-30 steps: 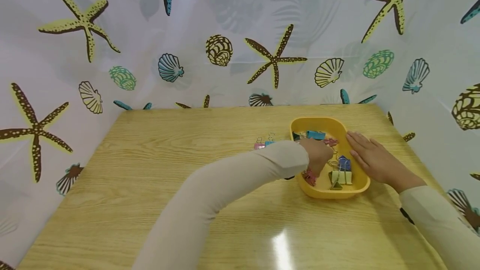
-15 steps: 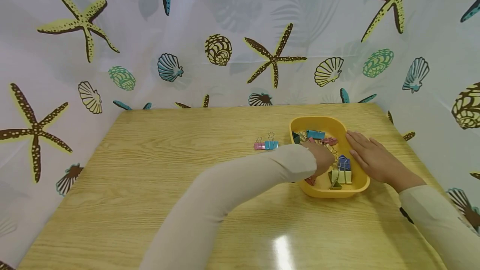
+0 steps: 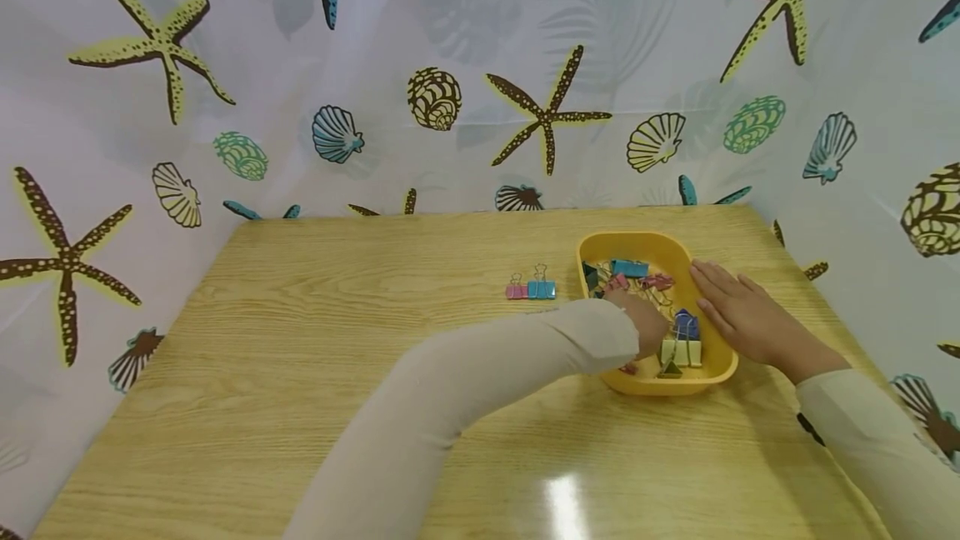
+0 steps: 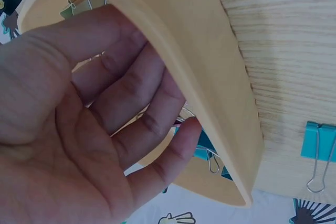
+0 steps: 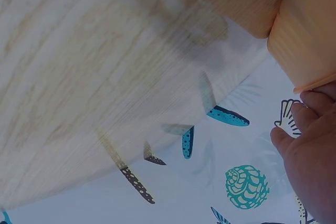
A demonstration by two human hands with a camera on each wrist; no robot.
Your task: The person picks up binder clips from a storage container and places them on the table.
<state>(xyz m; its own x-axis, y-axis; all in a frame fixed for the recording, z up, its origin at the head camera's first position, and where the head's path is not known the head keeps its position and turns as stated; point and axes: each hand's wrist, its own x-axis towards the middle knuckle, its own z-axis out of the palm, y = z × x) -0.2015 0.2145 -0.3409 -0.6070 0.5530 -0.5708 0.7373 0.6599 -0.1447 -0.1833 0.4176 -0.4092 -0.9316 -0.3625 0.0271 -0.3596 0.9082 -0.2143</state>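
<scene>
My left hand (image 3: 643, 323) reaches down into a yellow plastic bin (image 3: 667, 388) holding several binder clips. In the left wrist view the fingers of that hand (image 4: 121, 98) bend in past the bin wall (image 4: 226, 103), which hides most fingertips; I cannot tell whether they hold a clip. Around the hand lie a dark blue binder clip (image 3: 687, 325), a pale yellow binder clip (image 3: 681, 353), a teal binder clip (image 3: 630, 268) and a pink binder clip (image 3: 658, 282). My right hand (image 3: 750, 319) rests with straight fingers against the bin's right rim.
Left of the bin, a pink binder clip (image 3: 517, 292) and a blue binder clip (image 3: 542, 290) stand side by side on the wooden table (image 3: 337, 307). A sheet with starfish and shells (image 3: 450, 23) rises behind the table and along both sides.
My left hand has shifted slightly toward the near side within the bin, and its sleeve has uncovered the two clips on the table. The right hand stays in place.
</scene>
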